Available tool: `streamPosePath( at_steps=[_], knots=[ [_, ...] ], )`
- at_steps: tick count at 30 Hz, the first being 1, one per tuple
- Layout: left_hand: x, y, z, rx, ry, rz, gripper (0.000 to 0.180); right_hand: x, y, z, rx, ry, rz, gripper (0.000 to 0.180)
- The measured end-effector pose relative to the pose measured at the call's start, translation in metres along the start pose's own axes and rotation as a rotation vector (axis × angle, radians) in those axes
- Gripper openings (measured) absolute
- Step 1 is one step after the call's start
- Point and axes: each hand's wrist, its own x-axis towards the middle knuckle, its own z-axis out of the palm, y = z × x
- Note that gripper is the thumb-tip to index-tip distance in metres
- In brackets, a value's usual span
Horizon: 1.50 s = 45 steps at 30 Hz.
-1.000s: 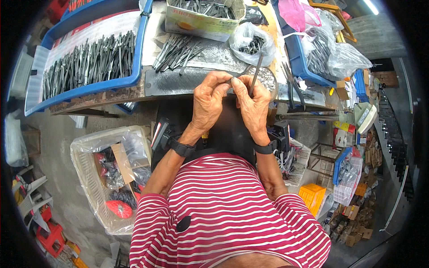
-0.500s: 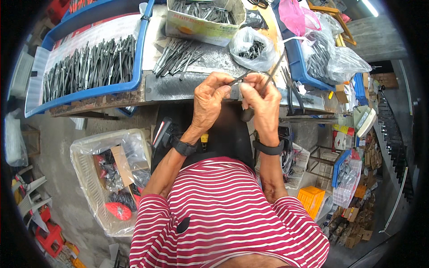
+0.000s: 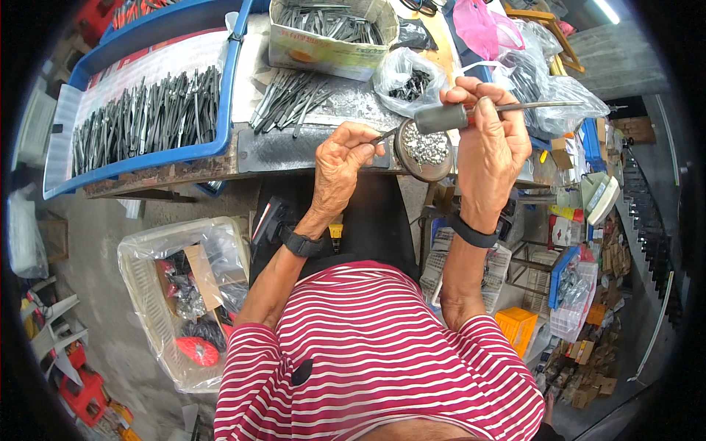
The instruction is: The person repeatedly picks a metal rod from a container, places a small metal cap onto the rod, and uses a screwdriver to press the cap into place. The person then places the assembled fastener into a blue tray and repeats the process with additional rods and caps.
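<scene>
My right hand (image 3: pixel 491 140) grips a slim metal tool with a thick grey handle (image 3: pixel 443 117); its thin shaft points right. My left hand (image 3: pixel 344 160) pinches a small dark metal piece (image 3: pixel 384 137) at the rim of a round dish (image 3: pixel 409 163) filled with small shiny metal bits, which sits at the bench's front edge. Both hands hover above that edge, a hand's width apart. I wear a black band on each wrist and a red-and-white striped shirt.
A blue tray (image 3: pixel 220 125) of long grey metal rods lies at the left. Loose rods (image 3: pixel 288 110), a cardboard box (image 3: pixel 323 53) of rods and clear bags (image 3: pixel 410 79) crowd the bench. A lined plastic crate (image 3: pixel 147 294) stands on the floor to the left, cluttered shelves to the right.
My hands were pressed together over the tool; they have parted. The right hand carried the tool up and rightward, turning it level, while the left stayed near the dish.
</scene>
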Motion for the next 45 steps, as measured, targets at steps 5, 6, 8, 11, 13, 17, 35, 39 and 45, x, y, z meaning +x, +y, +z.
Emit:
streamPosePath(
  at_steps=[5, 6, 8, 11, 13, 17, 35, 39, 45],
  knots=[
    [-0.001, 0.000, -0.001, 0.011, 0.000, -0.029, 0.013, -0.003, 0.006, 0.013, -0.163, -0.124, 0.041, 0.014],
    [-0.001, 0.001, -0.002, 0.019, 0.004, -0.037, 0.014, -0.003, 0.006, 0.014, -0.135, -0.138, 0.039, 0.014],
    [-0.002, 0.001, -0.001, 0.006, 0.000, -0.031, 0.014, -0.003, 0.004, 0.017, -0.096, -0.156, 0.004, 0.015],
    [-0.001, 0.001, -0.001, 0.029, -0.004, -0.030, 0.014, 0.005, -0.012, 0.015, -0.136, -0.136, -0.075, 0.015],
    [-0.001, 0.001, -0.001, 0.038, -0.004, -0.030, 0.014, 0.008, -0.022, 0.012, -0.054, -0.068, -0.208, 0.016],
    [-0.001, 0.001, -0.002, 0.046, 0.011, -0.024, 0.013, -0.004, -0.004, 0.021, -0.473, -0.244, -0.064, 0.014],
    [0.002, 0.002, 0.000, 0.061, -0.034, -0.075, 0.017, -0.016, 0.018, 0.002, 0.047, 0.104, -0.076, 0.012],
    [0.003, 0.005, 0.008, 0.037, 0.012, -0.037, 0.016, -0.018, 0.020, -0.013, 0.015, 0.087, 0.056, 0.014],
    [-0.003, 0.021, 0.019, -0.012, 0.061, -0.119, 0.018, -0.038, 0.026, -0.018, -0.039, 0.085, 0.271, 0.011]
  ],
)
